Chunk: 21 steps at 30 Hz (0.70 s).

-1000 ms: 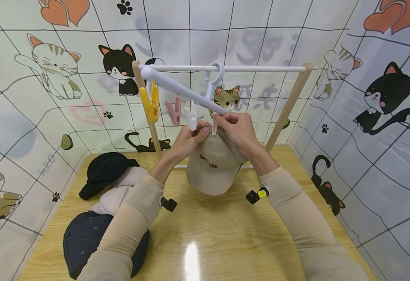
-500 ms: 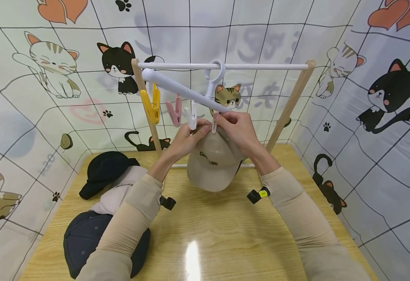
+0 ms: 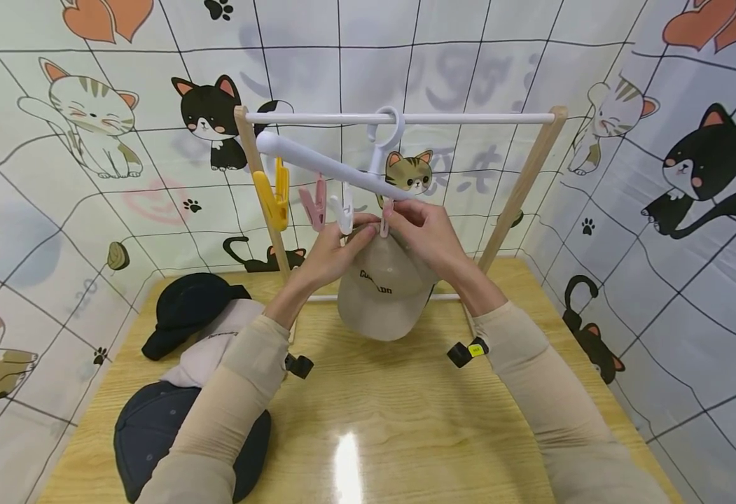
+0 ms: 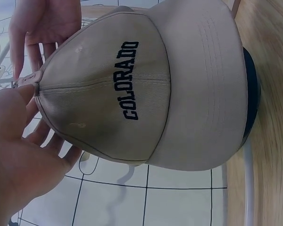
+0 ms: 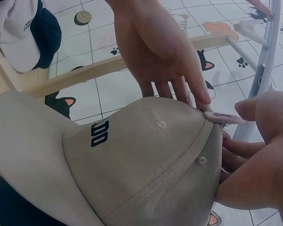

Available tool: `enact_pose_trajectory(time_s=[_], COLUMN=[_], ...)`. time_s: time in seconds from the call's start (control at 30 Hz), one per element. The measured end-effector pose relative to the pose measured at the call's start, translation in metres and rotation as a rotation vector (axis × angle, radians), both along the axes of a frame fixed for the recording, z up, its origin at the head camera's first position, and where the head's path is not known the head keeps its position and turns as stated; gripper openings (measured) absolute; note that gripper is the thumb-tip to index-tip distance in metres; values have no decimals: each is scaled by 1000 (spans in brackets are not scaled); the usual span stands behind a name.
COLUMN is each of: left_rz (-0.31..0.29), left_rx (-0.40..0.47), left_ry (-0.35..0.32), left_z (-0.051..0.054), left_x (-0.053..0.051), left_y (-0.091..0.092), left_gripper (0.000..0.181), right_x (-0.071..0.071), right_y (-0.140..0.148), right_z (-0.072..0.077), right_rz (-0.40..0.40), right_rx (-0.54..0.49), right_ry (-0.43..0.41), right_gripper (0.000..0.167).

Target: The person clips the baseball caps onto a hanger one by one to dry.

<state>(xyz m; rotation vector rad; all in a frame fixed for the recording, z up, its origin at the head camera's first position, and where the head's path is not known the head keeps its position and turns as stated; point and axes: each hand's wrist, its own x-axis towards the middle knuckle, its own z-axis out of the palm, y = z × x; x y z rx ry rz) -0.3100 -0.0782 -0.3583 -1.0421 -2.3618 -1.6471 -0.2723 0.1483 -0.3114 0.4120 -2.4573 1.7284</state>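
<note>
A beige baseball cap [image 3: 383,308] lettered COLORADO hangs crown up, brim down, below a tilted white hanger [image 3: 336,168]. My left hand [image 3: 332,252] pinches the top of its crown, thumb in front, other fingers behind. A pale pink clothespin [image 5: 224,117] bites the crown top at the button. My right hand [image 3: 431,238] pinches this clothespin's upper end just under the hanger bar, with its other fingers behind the cap. On the same hanger, left of the cap, hang a white clothespin [image 3: 344,208], a pink clothespin [image 3: 314,203] and a yellow clothespin [image 3: 274,196].
The hanger hooks onto the white rail [image 3: 468,119] of a wooden-sided rack [image 3: 522,189]. At the table's left lie a black cap [image 3: 194,304], a pale pink cap [image 3: 210,339] and a navy cap [image 3: 160,427]. Cat-printed cloth walls surround the wooden table [image 3: 405,420].
The hanger's left end has dipped slightly, and the yellow clothespin with it. The cap has risen a little. Both hands keep their grips in nearly the same place.
</note>
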Motion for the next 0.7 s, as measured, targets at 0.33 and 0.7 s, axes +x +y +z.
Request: enact_pose_trajectory(time_s=[0.33,0.7], left_rz=[13,32], left_rx=[-170,-276], left_ry=[81,121], left_z=[6,9], left_x=[7,28], left_y=[-14,-49], left_gripper=[56,54], right_x=[-1,4], right_y=[-2,1], right_z=[-4,-8], right_rz=[-10,-65], right_rx=[27,87], right_ry=[68,109], right_gripper=[39,44])
